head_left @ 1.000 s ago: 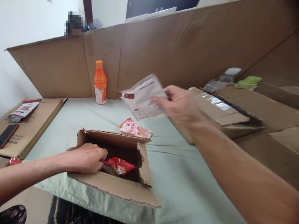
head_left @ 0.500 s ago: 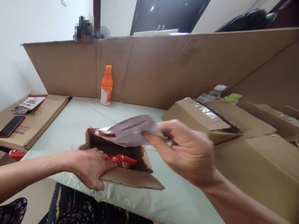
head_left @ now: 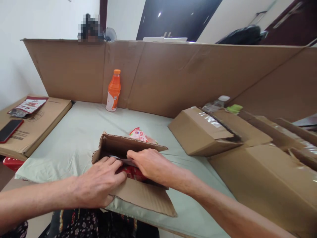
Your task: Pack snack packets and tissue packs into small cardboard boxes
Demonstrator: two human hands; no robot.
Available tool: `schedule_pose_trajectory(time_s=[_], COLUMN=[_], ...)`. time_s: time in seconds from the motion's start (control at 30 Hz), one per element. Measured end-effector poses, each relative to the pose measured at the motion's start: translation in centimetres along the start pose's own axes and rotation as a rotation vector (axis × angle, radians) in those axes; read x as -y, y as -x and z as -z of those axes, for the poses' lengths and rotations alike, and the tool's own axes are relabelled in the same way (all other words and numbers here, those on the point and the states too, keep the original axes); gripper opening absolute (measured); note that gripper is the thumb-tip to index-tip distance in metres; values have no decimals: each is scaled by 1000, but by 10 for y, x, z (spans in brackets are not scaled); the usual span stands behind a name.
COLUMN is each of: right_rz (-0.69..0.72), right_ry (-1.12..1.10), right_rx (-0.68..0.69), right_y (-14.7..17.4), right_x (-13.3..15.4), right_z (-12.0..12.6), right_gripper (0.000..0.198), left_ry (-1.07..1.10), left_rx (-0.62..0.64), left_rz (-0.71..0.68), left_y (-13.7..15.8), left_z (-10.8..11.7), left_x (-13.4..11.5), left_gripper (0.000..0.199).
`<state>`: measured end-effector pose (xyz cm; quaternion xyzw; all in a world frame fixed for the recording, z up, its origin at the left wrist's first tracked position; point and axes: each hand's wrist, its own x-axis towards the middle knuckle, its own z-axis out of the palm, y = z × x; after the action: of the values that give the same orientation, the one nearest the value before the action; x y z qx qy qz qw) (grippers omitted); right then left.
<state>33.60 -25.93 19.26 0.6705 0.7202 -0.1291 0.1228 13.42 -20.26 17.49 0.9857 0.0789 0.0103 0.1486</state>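
A small open cardboard box (head_left: 138, 195) sits at the near edge of the pale green table (head_left: 74, 138). My right hand (head_left: 148, 163) reaches into it and presses a whitish packet (head_left: 123, 160) down on a red snack packet (head_left: 131, 172); only the whitish packet's dark edge shows. My left hand (head_left: 99, 181) rests on the box's near left wall, fingers touching the same packet. A pink and white snack packet (head_left: 141, 135) lies on the table just behind the box.
An orange drink bottle (head_left: 113, 91) stands at the back against a tall cardboard wall (head_left: 173, 76). Taped cardboard boxes (head_left: 205, 132) crowd the right side. At left, a flat carton (head_left: 34, 129) carries a phone (head_left: 8, 130) and a packet (head_left: 28, 106).
My right hand brought the whitish packet from mid-air down into the box. My left hand shifted from inside the box to its near wall.
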Motion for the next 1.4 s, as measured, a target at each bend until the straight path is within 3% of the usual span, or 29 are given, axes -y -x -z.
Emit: schedule_pose_trajectory(time_s=[0.13, 0.23, 0.3, 0.37, 0.43, 0.47, 0.5, 0.57, 0.6, 0.77, 0.93, 1.07, 1.23, 1.33, 1.4], right_rz=[107, 197, 287, 294, 127, -6, -147, -381, -428, -495, -464, -445, -519, -554, -554], right_ry=[-60, -122, -276, -496, -680, -737, -773, -788, -788, -801, -838, -880, -863, -826, -794], right_rx=[1, -57, -278, -647, -954, -1013, -1001, -743, -657, -427, -300, -269, -291, -377, -563], right_y=[-3, 4, 15, 26, 27, 23, 14, -10, -24, -80, -95, -97, -88, -68, -46], right_x=[-5, -10, -21, -41, -72, -89, -107, -140, -153, -182, -183, -181, -163, -152, -146], right_z=[-6, -6, -3, -2, -5, -9, -15, -33, -44, -94, -98, -90, -90, -85, -76], right_gripper=[24, 16, 22, 22, 22, 23, 25, 26, 26, 59, 60, 48, 40, 46, 53], left_ry=[-24, 15, 32, 30, 41, 54, 67, 84, 88, 119, 138, 132, 134, 141, 148], left_rx=[-8, 104, 164, 176, 160, 154, 147, 142, 147, 201, 204, 203, 146, 88, 59], left_rz=[38, 69, 70, 69, 70, 70, 73, 87, 98, 128, 151, 159, 123, 95, 77], left_y=[-2, -7, -10, -11, -10, -10, -9, -9, -8, -8, -12, -14, -10, -8, -7], left_z=[5, 4, 1, -1, -2, -2, -2, -2, -2, -1, 2, 2, -4, -8, -10], left_x=[-3, 1, 4, 6, 6, 6, 5, 3, 3, 0, 0, 0, 2, 5, 6], left_gripper=[53, 61, 65, 65, 62, 61, 60, 63, 66, 81, 80, 78, 71, 64, 61])
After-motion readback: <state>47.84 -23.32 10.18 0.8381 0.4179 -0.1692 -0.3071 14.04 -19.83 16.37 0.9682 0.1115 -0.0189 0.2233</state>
